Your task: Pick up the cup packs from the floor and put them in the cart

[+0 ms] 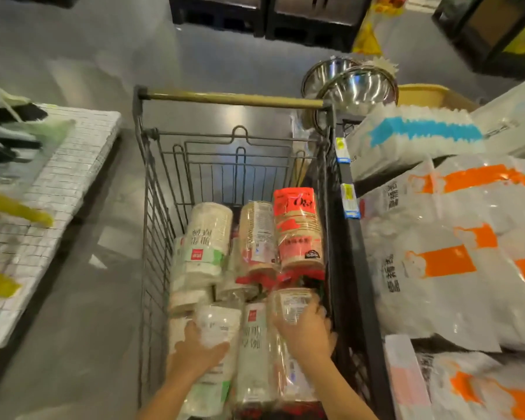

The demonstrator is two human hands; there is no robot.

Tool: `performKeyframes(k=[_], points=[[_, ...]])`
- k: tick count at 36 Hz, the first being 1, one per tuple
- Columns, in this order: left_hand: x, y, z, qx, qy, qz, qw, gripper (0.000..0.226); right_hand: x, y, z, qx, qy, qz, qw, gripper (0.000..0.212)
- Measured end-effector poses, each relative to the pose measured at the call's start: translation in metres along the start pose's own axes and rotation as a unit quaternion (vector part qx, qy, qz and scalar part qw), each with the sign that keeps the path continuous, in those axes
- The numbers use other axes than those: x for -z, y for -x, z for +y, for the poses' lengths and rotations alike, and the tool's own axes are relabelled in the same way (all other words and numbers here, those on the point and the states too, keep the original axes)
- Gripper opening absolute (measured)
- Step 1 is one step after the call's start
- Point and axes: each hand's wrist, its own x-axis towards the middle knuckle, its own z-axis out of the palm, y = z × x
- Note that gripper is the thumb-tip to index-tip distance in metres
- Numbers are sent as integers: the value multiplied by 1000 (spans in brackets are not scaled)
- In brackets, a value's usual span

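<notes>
This is a shop aisle. A wire shopping cart (152, 237) stands on a polished grey floor (82, 313) beside a shelf rail carrying price tags (349, 204), stacked with big wrapped tissue packs (455, 253) and steel bowls (358, 86).

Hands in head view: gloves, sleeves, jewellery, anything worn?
Nothing worn that shows. Left hand and right hand are bare, no gloves. Both forearms are bare to the bottom frame edge, no sleeves in view. No watch, bands or rings visible, though motion blur could hide small items.

Forearms (170, 398) — cut off below
</notes>
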Motion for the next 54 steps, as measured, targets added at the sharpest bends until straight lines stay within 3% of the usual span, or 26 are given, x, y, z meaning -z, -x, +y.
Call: performKeyframes(k=[5,10,14,17,20,24,31,38,42,46,49,54], points=[[1,-15,-18,-4,-5,-5,1000,111,0,-3,0,8,19,-8,1000,111],[29,18,27,-82,-59,7,995,66,12,-1,-6,33,27,-35,998,117],[58,24,52,-142,-115,23,983,80,43,10,-24,121,47,5,991,86],[92,77,102,-194,-181,40,963,78,80,22,-49,200,58,7,978,57],[124,116,134,-237,-246,94,935,69,117,39,-78,279,92,20,956,42],[169,162,158,-265,-279,150,911,56,155,60,-119,364,127,47,921,48],[240,232,145,-267,-288,277,877,56,190,119,-180,456,182,63,869,57],[299,296,73,-240,-244,364,866,76,177,216,-228,532,200,53,821,47],[323,332,0,-207,-199,394,873,69,147,290,-251,581,219,54,782,49],[345,369,-97,-182,-149,434,870,74,97,374,-273,641,234,56,729,47],[351,416,-177,-95,-152,468,866,64,50,447,-281,683,240,38,688,57],[353,489,-318,-18,-107,498,861,60,-43,571,-281,777,228,23,586,43]])
